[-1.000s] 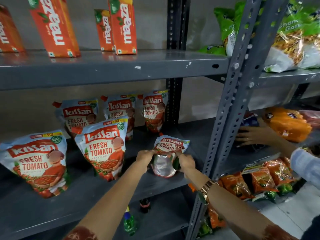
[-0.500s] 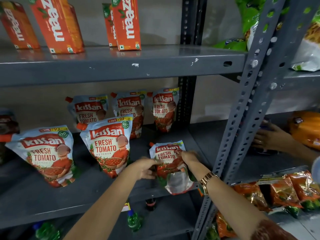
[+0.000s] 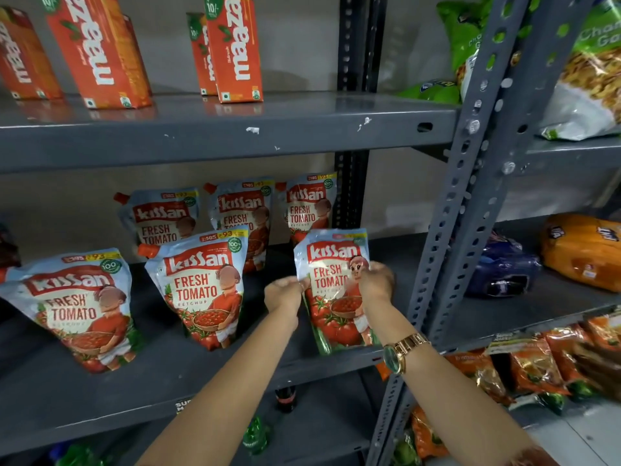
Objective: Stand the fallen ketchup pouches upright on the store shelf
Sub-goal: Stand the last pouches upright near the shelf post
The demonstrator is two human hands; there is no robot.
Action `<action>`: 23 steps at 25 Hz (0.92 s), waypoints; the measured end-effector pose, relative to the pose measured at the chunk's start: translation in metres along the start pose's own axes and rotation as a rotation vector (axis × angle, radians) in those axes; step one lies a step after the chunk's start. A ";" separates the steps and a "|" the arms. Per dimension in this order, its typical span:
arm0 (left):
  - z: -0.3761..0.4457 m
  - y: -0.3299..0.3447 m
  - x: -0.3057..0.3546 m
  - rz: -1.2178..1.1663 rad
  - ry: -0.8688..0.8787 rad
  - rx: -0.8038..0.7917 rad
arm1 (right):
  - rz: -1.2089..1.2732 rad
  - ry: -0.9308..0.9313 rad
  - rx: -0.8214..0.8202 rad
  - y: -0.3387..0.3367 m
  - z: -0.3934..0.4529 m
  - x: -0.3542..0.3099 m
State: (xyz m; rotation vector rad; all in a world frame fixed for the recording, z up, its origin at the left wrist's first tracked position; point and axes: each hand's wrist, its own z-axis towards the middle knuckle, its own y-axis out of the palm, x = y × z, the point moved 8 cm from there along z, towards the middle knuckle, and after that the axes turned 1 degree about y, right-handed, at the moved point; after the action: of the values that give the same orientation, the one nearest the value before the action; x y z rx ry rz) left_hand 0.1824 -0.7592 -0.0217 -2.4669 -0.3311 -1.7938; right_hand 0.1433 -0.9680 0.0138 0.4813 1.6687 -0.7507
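grey metal shelf (image 3: 235, 375) carries six kissan ketchup pouches, and the one at the front right, the held pouch (image 3: 336, 290), stands upright near the shelf's front edge, just left of the perforated grey upright (image 3: 470, 210). both forearms reach up and forward from the bottom of the view, converging on it. the left hand (image 3: 284, 294) is curled, knuckles toward the camera, its fingers pinching the pouch's left edge about midway up. the right hand (image 3: 376, 280) clasps the right edge at the same height, fingers closed over the front near the cartoon face (a gold wristwatch (image 3: 401, 351) sits on that wrist). the pouch's base rests on the shelf, its top tipped slightly back.

two more front pouches stand to the left: the middle front pouch (image 3: 201, 284) and the left front pouch (image 3: 77, 307), both leaning a little. behind them three back pouches (image 3: 242, 210) stand in a row against the wall. orange maaza cartons (image 3: 235, 48) stand on the shelf above. snack bags (image 3: 537, 368) fill the neighbouring rack to the right.
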 end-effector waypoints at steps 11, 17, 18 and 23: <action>-0.019 0.051 0.021 0.140 0.277 -0.151 | 0.151 0.064 0.015 -0.024 0.001 0.019; -0.029 0.068 -0.028 0.202 0.083 -0.371 | 0.323 0.336 -0.103 -0.005 -0.010 0.067; -0.030 0.071 -0.040 0.234 0.008 -0.420 | 0.288 0.365 -0.137 -0.004 -0.011 0.070; -0.030 0.067 -0.066 0.372 -0.120 -0.485 | 0.186 0.312 -0.228 -0.001 -0.011 0.072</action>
State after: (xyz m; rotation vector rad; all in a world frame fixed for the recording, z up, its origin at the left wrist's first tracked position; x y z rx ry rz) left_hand 0.1496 -0.8390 -0.0700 -2.6982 0.5914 -1.7196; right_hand 0.1186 -0.9668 -0.0550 0.6042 1.9400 -0.3554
